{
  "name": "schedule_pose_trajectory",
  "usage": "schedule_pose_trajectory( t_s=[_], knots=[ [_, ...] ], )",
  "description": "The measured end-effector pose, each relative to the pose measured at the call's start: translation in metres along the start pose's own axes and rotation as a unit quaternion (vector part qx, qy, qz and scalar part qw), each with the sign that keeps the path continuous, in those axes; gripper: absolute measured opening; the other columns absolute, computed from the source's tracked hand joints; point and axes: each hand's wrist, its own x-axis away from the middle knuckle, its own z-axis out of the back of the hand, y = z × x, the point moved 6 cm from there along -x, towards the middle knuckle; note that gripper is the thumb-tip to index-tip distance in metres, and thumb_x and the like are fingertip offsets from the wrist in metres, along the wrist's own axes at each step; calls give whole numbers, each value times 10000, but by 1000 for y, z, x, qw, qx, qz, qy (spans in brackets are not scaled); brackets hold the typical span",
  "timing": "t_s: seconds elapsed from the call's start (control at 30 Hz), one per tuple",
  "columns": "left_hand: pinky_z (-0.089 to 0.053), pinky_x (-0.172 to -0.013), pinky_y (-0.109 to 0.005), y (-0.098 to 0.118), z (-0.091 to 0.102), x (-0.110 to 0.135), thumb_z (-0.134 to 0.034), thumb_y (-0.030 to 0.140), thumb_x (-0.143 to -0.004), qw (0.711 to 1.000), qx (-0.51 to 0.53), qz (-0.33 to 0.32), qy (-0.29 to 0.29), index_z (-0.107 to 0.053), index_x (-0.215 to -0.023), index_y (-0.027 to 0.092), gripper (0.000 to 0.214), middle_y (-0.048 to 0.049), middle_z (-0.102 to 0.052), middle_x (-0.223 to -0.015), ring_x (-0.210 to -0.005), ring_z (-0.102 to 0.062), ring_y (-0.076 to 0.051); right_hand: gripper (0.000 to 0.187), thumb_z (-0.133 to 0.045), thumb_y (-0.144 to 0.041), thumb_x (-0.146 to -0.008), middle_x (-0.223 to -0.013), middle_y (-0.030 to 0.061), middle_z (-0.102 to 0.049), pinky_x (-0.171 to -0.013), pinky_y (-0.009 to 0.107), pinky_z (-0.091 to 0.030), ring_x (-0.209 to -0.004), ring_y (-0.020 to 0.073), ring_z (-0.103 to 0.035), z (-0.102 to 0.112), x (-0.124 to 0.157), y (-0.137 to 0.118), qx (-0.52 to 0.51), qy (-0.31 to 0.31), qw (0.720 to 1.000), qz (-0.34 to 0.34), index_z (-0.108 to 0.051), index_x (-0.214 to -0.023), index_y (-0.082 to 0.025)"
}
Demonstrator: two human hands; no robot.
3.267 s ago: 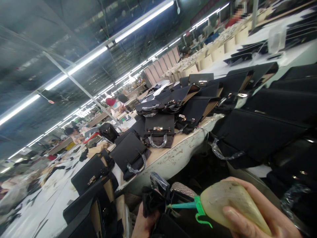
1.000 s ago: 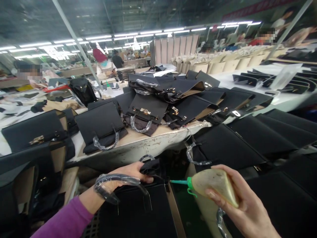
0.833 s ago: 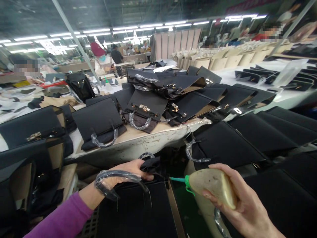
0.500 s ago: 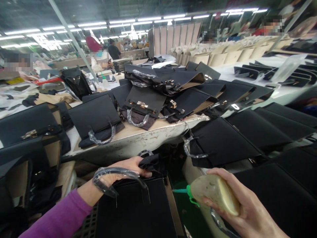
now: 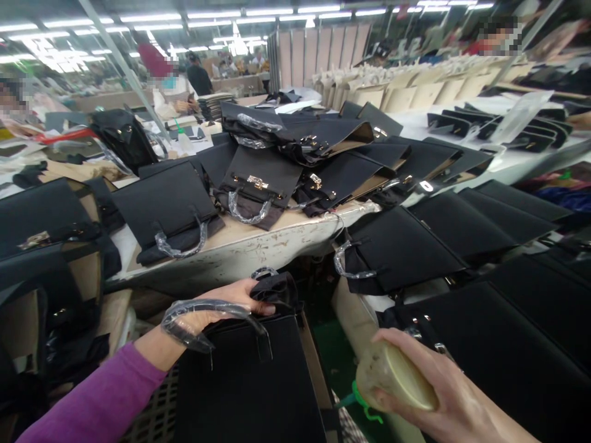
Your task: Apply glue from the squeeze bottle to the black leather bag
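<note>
My left hand (image 5: 217, 304) grips the folded black flap (image 5: 275, 289) at the top edge of a black handbag (image 5: 249, 381) standing in front of me. The bag's plastic-wrapped handle (image 5: 207, 317) loops over my wrist, and a purple sleeve covers the forearm. My right hand (image 5: 434, 394) is closed round a cream squeeze bottle (image 5: 392, 384) with a green nozzle (image 5: 355, 400). The nozzle points down and left, beside the bag's right edge and apart from the flap.
A worn beige table (image 5: 258, 246) ahead carries a pile of black handbags (image 5: 277, 178) with gold clasps. More black bags (image 5: 462, 234) overlap in a row to the right and stand at the left (image 5: 41, 215). Other people work at far tables.
My right hand has dropped and turned the bottle, so its nozzle left the flap and now points downward. The left hand keeps its grip; the view tilted lower.
</note>
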Motion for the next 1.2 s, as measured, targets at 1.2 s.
schedule_pose_trajectory(
  t_s=[1.2],
  knots=[
    [-425, -905, -279, -1, -4, 11, -724, 259, -843, 1000, -14, 12, 13, -733, -1063, 142, 249, 25, -725, -941, -979, -611, -237, 471, -718, -616, -921, -975, -11, -694, -644, 245, -570, -753, 166, -680, 5, -16, -16, -24, 168, 983, 66, -575, -1241, -301]
  ],
)
